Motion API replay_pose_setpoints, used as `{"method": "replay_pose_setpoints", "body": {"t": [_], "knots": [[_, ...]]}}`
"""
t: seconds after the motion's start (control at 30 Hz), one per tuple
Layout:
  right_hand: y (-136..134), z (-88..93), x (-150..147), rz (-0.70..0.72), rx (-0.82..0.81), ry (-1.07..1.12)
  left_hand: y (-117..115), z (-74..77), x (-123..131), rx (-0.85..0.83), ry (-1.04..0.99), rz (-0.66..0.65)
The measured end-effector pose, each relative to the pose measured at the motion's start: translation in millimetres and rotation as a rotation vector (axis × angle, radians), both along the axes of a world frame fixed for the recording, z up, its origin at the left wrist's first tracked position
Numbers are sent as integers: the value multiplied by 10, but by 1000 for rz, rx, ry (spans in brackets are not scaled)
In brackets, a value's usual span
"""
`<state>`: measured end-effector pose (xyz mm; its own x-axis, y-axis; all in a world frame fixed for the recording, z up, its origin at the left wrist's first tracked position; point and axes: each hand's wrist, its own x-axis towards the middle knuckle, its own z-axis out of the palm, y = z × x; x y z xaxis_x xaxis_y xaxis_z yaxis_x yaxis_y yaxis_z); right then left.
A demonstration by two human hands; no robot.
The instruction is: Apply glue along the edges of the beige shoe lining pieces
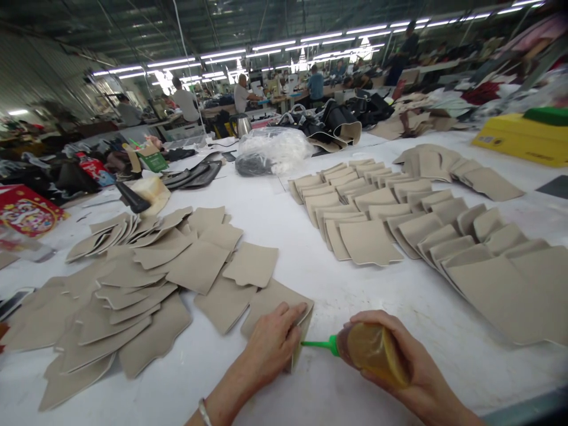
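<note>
My left hand [271,342] rests on the edge of a beige cut piece [270,303] at the near middle of the white table [284,207], fingers curled over it and pressing it down. My right hand [402,361] is wrapped round a squeeze bottle [375,352] of amber glue. The bottle's green nozzle [317,344] points left and touches the piece's edge beside my left fingers.
Loose beige pieces [133,284] lie overlapped at the left. Neat rows of the same pieces [399,219] cover the right. A clear plastic bag [270,151], dark material [337,121] and a yellow box [519,139] sit at the far side. Other people work at distant tables.
</note>
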<state>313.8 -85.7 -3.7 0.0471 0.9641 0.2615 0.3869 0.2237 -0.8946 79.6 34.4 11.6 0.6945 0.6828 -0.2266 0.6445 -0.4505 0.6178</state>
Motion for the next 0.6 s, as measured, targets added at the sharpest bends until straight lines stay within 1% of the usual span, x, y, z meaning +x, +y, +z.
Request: {"method": "replay_pose_setpoints", "body": {"t": [0.07,0.2,0.27,0.4,0.43,0.53,0.6], "knots": [[16,0,18,-16,8,7,1,-8,1,-1,-5,0],[61,-5,73,-112,26,-17,8,-2,13,-10,-19,-6],[64,-14,77,-100,22,-15,15,-1,23,-15,-15,-2],[59,-35,65,-3,-4,16,19,-16,39,-6,1,-9],[64,-38,70,-11,-6,18,17,-18,41,-4,0,-12],[81,-35,95,-104,18,9,11,-15,41,-9,-5,-16],[82,-30,99,-113,31,9,10,-9,40,-18,-8,-10]]}}
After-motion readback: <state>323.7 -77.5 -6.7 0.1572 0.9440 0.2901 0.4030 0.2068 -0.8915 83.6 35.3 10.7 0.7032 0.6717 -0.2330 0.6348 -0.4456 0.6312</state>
